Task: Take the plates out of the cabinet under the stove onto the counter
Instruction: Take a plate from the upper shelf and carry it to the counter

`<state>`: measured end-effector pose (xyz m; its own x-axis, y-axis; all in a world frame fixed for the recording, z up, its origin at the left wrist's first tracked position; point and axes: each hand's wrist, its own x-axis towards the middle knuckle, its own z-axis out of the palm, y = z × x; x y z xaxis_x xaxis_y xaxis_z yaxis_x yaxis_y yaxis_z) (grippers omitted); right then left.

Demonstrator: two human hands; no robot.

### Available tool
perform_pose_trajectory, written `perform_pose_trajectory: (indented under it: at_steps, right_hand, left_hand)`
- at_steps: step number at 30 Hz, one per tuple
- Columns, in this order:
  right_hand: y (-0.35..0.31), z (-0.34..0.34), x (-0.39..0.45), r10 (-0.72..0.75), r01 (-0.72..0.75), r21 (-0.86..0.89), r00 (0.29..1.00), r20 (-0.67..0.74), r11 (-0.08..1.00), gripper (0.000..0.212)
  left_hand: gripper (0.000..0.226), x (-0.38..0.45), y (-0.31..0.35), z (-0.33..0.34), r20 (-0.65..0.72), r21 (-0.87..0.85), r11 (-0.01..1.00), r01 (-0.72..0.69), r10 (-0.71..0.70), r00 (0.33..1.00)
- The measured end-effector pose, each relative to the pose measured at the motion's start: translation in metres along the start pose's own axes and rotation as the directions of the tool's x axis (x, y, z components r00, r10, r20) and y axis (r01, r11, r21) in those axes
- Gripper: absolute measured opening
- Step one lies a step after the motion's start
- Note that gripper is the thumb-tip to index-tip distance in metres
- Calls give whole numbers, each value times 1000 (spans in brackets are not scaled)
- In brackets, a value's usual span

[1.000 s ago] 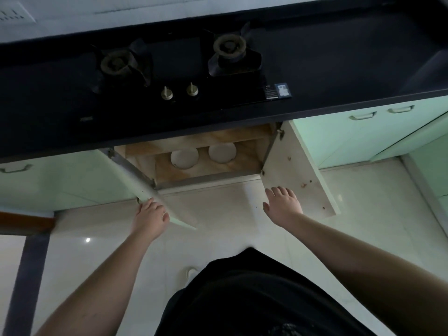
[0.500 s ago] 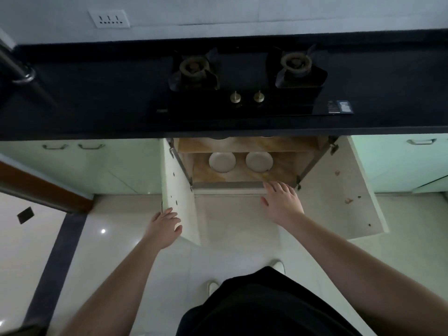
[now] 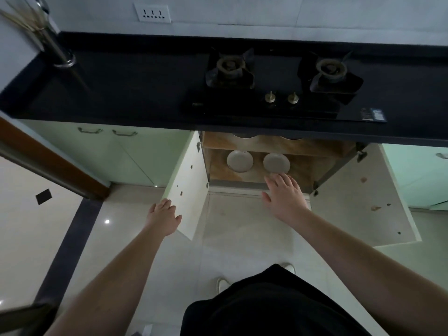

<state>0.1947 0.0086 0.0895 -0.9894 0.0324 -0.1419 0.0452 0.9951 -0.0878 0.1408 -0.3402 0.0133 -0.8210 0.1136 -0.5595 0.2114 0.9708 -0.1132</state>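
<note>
View from above of a kitchen unit with the cabinet [image 3: 278, 166] under the stove [image 3: 274, 83] standing open. The black surface [image 3: 126, 86] runs across the far part of the scene and carries the two-burner stove at centre right. A metal holder with chopsticks [image 3: 48, 42] stands at its far left corner, and a wall socket [image 3: 152, 12] sits on the wall behind.

Both cabinet doors are swung out toward the viewer: the left door [image 3: 189, 187] and the right door [image 3: 358, 202], the latter showing a few brown spots on its inner face.

Two white plates lie side by side on the lower shelf, apart from each other: the left plate [image 3: 240, 161] and the right plate [image 3: 276, 163]. Edges of further pale dishes show on the upper shelf, mostly hidden by the surface's front edge.

The right hand [image 3: 283, 195] reaches into the cabinet opening, fingers spread and its grip released; the fingertips [image 3: 276, 177] lie at the near rim of the right plate, and contact cannot be told. The left hand [image 3: 163, 218] is at the near edge of the left door, fingers loosely extended and grasping nothing.

The person's dark clothing [image 3: 266, 306] fills the near foreground above a pale tiled floor [image 3: 48, 226].
</note>
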Motion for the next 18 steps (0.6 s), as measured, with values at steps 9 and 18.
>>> perform_pose_trajectory:
  at_steps: [9, 18]
  right_hand:
    - [-18, -3, -5, -13, 13, 35, 1000, 17, 999, 58]
    - [-2, -26, 17, 9, 7, 128, 992, -129, 992, 54]
  left_hand:
    - [56, -3, 25, -24, -41, -31, 997, -77, 76, 996]
    - [61, 5, 93, -117, -435, -41, 948, -314, 267, 860]
